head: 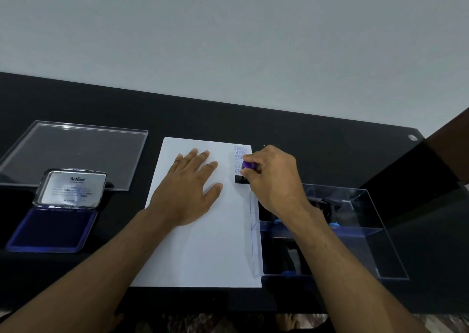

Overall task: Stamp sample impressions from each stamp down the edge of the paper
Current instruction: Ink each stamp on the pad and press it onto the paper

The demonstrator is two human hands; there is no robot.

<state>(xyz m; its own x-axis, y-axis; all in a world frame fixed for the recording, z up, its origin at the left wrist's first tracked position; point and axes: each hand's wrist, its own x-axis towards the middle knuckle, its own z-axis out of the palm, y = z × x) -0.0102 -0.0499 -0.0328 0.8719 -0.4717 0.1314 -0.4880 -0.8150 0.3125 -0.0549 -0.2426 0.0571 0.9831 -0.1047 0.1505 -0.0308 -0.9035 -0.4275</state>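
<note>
Black table [317,139] under a plain pale wall, and it's busy down here. Far left, a clear flat acrylic lid [73,152] lies on the table, glossy and square-cornered. In front of it, overlapping its near edge, the ink pad [52,228] sits open: a rounded metal lid [72,189] labelled Artline tilted up, a deep blue pad in the tray below.

Centre, the white sheet of paper [203,243], smooth and matte. The left hand [189,188] lies flat on it, fingers spread wide, pinning it down.

At the sheet's right edge, a column of blue impressions [240,158] reads FRAGILE; the lower ones are fainter and hard to read. Just below them, the right hand [272,177] curls around a stamp [245,172], purple knob pinched at the fingertips, black rectangular base down on the paper.

Right of the sheet, a clear plastic box [375,231] touches and slightly overlaps the paper's edge. The right forearm crosses over it, hiding much of what's inside; dark shapes with blue parts show through.
</note>
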